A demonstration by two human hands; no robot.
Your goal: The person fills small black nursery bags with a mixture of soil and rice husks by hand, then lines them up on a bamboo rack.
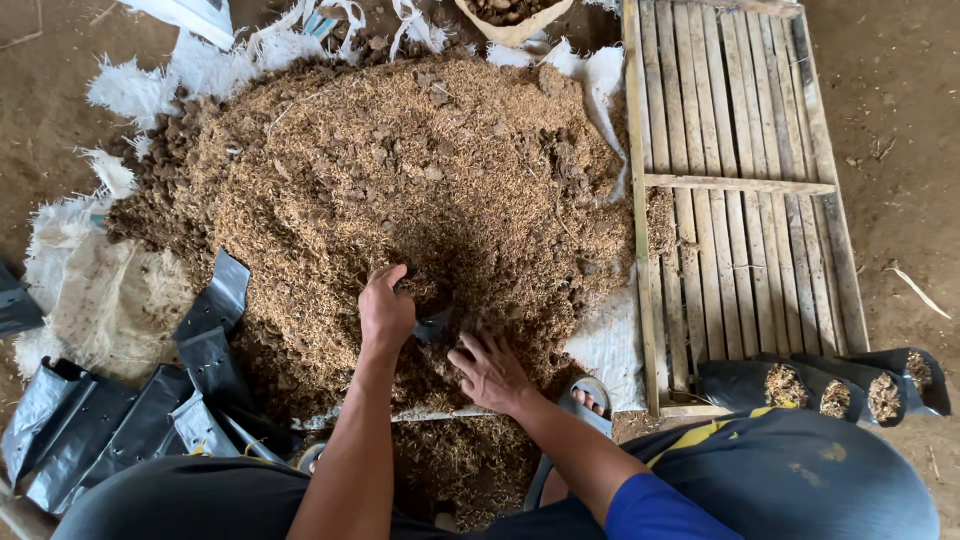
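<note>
While left hand point(385, 312) grips black bag point(432, 326), right hand point(490, 372) fingers spread on mulch heap point(380, 170), dirt floor point(900, 90).

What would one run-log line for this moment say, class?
left hand holds small black bag at heap | right hand scoops brown husk mix | filled bags lie on wooden rack

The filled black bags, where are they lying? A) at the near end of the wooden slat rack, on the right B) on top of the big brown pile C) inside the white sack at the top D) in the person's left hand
A: the filled black bags lie on their sides at the near end of the wooden slat rack, right of the pile, open ends showing brown mix.
</note>
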